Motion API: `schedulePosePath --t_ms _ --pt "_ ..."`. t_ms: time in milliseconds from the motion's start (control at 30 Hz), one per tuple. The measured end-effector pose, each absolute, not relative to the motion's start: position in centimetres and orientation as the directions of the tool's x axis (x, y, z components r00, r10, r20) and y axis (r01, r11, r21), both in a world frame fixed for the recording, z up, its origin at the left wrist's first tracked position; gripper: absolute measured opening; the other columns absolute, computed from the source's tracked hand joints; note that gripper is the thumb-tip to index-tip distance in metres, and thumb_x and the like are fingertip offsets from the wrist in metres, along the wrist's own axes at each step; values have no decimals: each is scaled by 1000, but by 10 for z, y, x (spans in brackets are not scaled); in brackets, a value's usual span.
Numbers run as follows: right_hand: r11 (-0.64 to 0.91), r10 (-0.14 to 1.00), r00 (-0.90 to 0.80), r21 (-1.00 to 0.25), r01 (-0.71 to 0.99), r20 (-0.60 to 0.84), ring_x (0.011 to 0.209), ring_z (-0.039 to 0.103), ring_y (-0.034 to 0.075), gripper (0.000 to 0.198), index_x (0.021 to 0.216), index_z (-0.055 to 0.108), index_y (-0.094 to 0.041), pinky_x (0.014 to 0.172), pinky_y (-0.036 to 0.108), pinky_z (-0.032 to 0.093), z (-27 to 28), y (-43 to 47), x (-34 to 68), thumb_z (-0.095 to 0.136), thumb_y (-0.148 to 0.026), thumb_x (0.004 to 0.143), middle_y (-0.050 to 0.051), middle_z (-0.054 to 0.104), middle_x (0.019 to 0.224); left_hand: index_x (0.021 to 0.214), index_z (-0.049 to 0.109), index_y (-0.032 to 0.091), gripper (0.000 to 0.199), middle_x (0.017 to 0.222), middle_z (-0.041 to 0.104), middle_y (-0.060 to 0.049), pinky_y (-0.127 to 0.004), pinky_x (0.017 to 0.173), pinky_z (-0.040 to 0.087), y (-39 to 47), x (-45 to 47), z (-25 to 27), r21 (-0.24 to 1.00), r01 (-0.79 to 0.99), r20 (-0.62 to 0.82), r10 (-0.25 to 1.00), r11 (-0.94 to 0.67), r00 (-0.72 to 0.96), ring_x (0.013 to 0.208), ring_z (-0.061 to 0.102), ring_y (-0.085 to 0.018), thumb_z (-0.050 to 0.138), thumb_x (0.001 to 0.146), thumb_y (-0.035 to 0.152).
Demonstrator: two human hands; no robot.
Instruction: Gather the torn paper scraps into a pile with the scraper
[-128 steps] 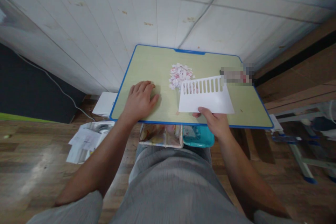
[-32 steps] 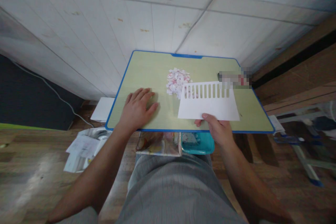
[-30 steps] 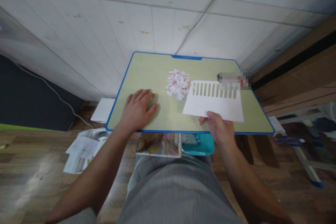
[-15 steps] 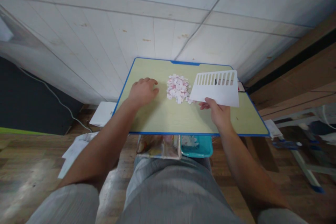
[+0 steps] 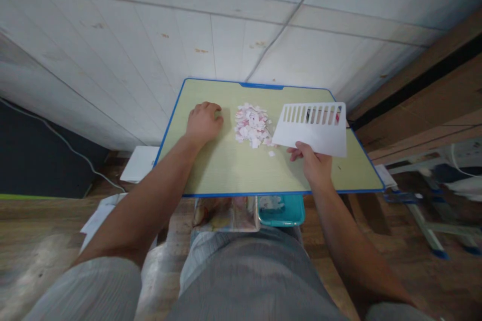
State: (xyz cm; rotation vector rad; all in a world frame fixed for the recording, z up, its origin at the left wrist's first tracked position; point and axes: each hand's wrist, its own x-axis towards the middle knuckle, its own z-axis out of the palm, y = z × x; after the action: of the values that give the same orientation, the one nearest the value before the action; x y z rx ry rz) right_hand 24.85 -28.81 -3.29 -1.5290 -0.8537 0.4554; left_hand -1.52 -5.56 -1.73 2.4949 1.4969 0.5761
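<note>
Green tabletop (image 5: pixel 233 170): left hand (image 5: pixel 203 123) rests palm-down, fingers loosely curled, beside paper scraps (image 5: pixel 251 126). Right hand (image 5: pixel 314 165) pinches a slotted white card (image 5: pixel 312 133), tilted above the surface.

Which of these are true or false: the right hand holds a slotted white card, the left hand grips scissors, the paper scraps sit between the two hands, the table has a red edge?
1. The right hand holds a slotted white card. True.
2. The left hand grips scissors. False: it rests on the table, holding nothing visible.
3. The paper scraps lie between the two hands. True.
4. The table has a red edge. False: the edge is blue.
</note>
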Motion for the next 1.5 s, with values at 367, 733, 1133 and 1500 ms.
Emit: schedulePosePath --t_ms 367,733,1133,1500 --pt "68 703 677 -968 240 217 61 72 21 30 65 72 -25 71 36 60 -32 -288 247 80 -42 88 2 76 62 135 85 16 40 149 76 -20 -59 127 52 -49 -16 -21 353 792 253 866 -497 431 143 65 -44 63 103 26" --pt "70 589 781 -975 209 210 50 61 16 25 66 68 -25 55 33 51 -25 -281 243 74 -42 83 2 75 62 134 84 16 39 149 75 -20 -58 128 51 -48 -19 -20 360 787 236 865 -500 442 144 65 -44 65 103 29" --pt "49 673 716 -977 206 185 52 65 19 25 64 69 -24 59 33 55 -28 -285 245 78 -38 83 1 71 57 132 86 14 40 147 78 -21 -57 130 51 -45 -19 -23 365 778 253 858 -512 446 144 67 -43 64 102 28" --pt "129 633 749 -981 143 193 44 55 15 14 67 65 -24 42 29 44 -21 -288 242 77 -32 70 -3 64 55 129 87 17 39 145 79 -19 -56 130 52 -43 -19 -25 360 777 266 855 -516 444 142 68 -42 63 101 31"
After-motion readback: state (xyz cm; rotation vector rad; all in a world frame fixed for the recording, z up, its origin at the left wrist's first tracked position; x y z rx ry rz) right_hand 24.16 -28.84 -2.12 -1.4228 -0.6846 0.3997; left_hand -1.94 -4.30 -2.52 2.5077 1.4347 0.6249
